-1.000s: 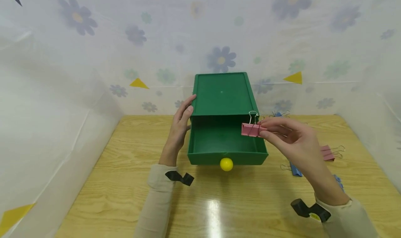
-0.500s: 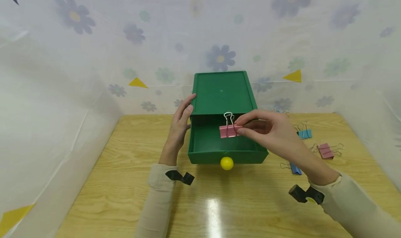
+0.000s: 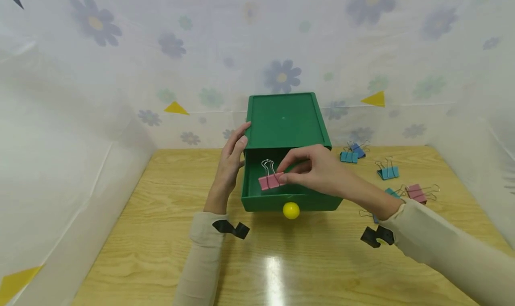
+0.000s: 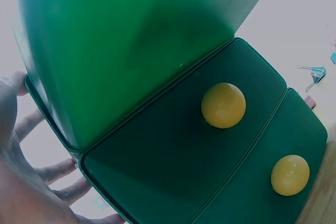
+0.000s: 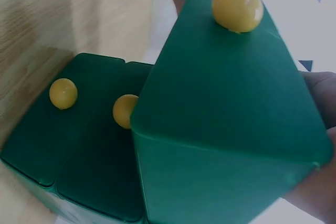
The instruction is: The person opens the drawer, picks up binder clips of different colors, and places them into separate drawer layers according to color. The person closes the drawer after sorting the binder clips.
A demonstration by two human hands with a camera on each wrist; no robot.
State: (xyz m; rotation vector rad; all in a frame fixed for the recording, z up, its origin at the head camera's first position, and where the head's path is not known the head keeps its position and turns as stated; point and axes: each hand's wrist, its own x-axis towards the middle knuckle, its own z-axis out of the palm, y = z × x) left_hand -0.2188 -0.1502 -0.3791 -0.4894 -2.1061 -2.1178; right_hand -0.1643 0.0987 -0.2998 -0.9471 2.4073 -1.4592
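Note:
A green drawer unit [image 3: 283,120] stands on the table with its top drawer [image 3: 265,203] pulled out. The drawer's front bears a yellow round knob [image 3: 291,210]. My right hand [image 3: 322,172] pinches one end of a pink binder clip [image 3: 270,181] over the open drawer, its wire handles pointing up. Against the left side of the unit rests my left hand [image 3: 228,169], fingers extended. Its fingers [image 4: 55,171] show along the unit's edge in the left wrist view. The drawer front hides the binder clip in the right wrist view.
On the right of the table lie more binder clips: a blue one [image 3: 358,150], teal ones such as this teal clip [image 3: 388,172], and a pink one [image 3: 417,193]. Two shut drawers with yellow knobs [image 4: 290,175] sit below the open one. A flowered sheet [image 3: 225,64] hangs behind.
My right hand has carried the pink binder clip leftward from the drawer's right edge and slightly down. Clips behind that hand have come into view. The left hand has stayed in place.

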